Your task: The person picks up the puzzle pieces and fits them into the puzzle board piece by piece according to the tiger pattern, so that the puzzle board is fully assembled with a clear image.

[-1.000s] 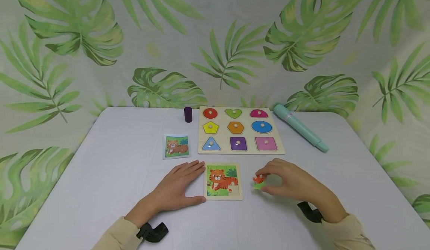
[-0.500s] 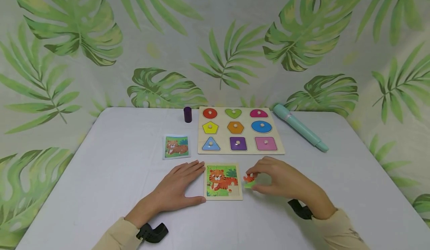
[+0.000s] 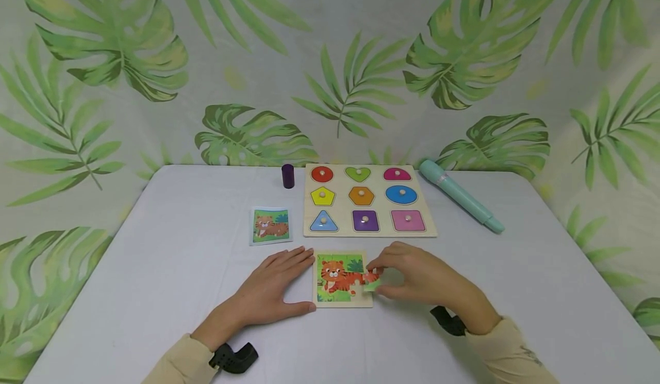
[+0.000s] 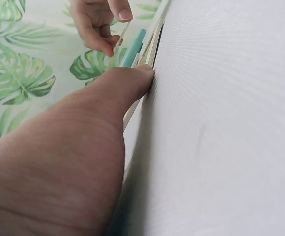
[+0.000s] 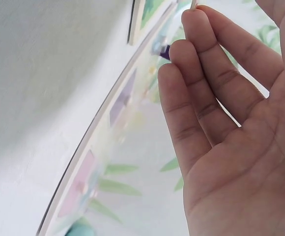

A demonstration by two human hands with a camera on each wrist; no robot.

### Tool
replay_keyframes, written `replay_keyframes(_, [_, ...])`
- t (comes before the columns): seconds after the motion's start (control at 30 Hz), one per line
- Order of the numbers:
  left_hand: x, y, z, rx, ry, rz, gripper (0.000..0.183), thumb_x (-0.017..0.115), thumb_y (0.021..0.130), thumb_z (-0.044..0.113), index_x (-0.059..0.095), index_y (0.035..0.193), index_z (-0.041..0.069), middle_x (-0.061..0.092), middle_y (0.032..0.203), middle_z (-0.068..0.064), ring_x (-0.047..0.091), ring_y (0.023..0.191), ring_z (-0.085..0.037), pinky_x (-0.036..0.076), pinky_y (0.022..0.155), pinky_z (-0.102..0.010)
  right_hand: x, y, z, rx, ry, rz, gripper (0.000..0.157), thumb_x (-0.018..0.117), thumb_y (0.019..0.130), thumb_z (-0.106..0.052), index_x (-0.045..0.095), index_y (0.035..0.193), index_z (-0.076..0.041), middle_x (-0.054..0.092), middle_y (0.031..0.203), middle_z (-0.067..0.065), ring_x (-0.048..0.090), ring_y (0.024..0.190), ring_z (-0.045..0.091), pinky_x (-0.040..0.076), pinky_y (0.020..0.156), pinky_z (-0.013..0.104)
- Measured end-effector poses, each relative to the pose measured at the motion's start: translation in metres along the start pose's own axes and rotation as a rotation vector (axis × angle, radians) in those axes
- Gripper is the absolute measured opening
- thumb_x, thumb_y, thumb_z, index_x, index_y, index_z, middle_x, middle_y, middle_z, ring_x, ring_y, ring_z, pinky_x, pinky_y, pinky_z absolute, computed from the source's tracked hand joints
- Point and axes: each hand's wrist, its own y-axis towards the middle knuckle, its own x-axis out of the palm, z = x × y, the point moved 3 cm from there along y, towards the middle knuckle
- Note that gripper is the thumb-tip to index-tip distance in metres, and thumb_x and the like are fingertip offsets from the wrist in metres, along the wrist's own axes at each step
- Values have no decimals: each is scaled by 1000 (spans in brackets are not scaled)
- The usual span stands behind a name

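A tiger jigsaw puzzle (image 3: 335, 278) in a wooden frame lies flat near the middle of the table, with a gap at its lower right. My left hand (image 3: 273, 289) rests on the table, fingers extended, thumb and fingertips touching the frame's left edge. Between thumb and fingers, my right hand (image 3: 420, 272) pinches a puzzle piece (image 3: 372, 281) with orange stripes and green. That piece hangs tilted over the frame's right side. Only its thin edge shows in the right wrist view, at the fingertips of the right hand (image 5: 221, 103).
A small tiger picture card (image 3: 271, 225) lies beyond the left hand. Behind the puzzle is a wooden shape board (image 3: 340, 207) with knobbed pieces. A dark purple cylinder (image 3: 288, 176) stands left of it, and a teal marker-like stick (image 3: 461, 196) lies to its right.
My right hand has moved left with the puzzle piece, from the bare table to over the frame's right edge. The left hand and the puzzle have stayed in place.
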Motion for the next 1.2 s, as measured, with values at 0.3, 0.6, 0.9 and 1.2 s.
replay_keyframes(0.3, [1, 0, -1, 6, 21, 0, 90, 66, 89, 68, 41, 160, 17, 35, 167, 4, 26, 157, -19, 24, 128, -49, 6, 7, -4, -19, 12, -6, 37, 85, 85, -29, 77, 120, -18, 70, 103, -15, 62, 99, 10, 59, 89, 30])
replay_keyframes(0.6, [1, 0, -1, 16, 27, 8, 90, 65, 89, 69, 41, 160, 17, 35, 167, 4, 26, 157, -19, 24, 128, -49, 16, 12, -7, -9, -8, -46, 37, 85, 85, -33, 78, 120, -22, 71, 106, -15, 60, 102, 5, 59, 91, 30])
replay_keyframes(0.9, [1, -1, -1, 13, 25, 9, 90, 65, 89, 69, 41, 160, 17, 35, 167, 4, 26, 157, -19, 24, 128, -49, 24, 13, -6, -25, -32, -71, 32, 82, 88, -36, 78, 118, -28, 69, 109, -15, 59, 103, 5, 58, 92, 31])
replay_keyframes(1.2, [1, 0, -1, 13, 14, 6, 90, 66, 89, 68, 41, 159, 17, 35, 167, 5, 26, 157, -19, 24, 128, -49, 26, 13, -7, -36, -29, -82, 28, 82, 88, -35, 79, 115, -28, 70, 108, -14, 58, 102, 5, 58, 92, 31])
